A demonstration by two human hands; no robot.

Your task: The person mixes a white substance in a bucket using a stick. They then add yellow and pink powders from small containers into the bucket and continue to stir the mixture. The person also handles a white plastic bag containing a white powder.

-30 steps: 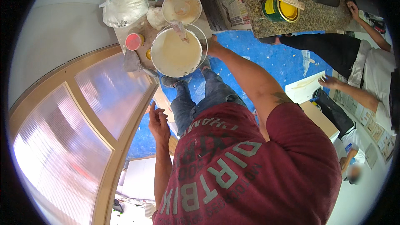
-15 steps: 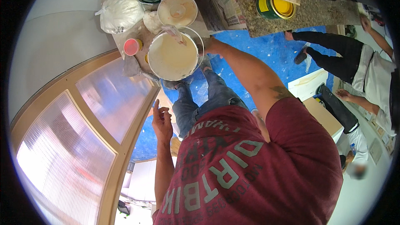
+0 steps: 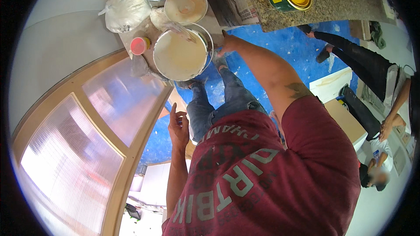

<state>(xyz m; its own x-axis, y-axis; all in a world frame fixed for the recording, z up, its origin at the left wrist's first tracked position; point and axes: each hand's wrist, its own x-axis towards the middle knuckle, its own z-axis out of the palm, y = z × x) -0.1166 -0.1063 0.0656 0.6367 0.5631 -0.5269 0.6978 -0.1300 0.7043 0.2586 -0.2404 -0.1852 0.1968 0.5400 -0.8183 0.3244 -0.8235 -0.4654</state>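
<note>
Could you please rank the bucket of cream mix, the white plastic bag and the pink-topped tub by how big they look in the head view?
Largest to smallest:
1. Bucket of cream mix
2. White plastic bag
3. Pink-topped tub

The person's right arm point(image 3: 267, 72) reaches forward and a little inward, elbow slightly bent, with a dark tattoo point(image 3: 298, 90) on the upper arm. The right hand point(image 3: 229, 43) is at the far end of that reach; the exact bend of its fingers is hard to make out. The left forearm point(image 3: 176, 175) points forward, close to the body. The left hand point(image 3: 178, 126) has its index finger raised, the others loosely curled.
</note>
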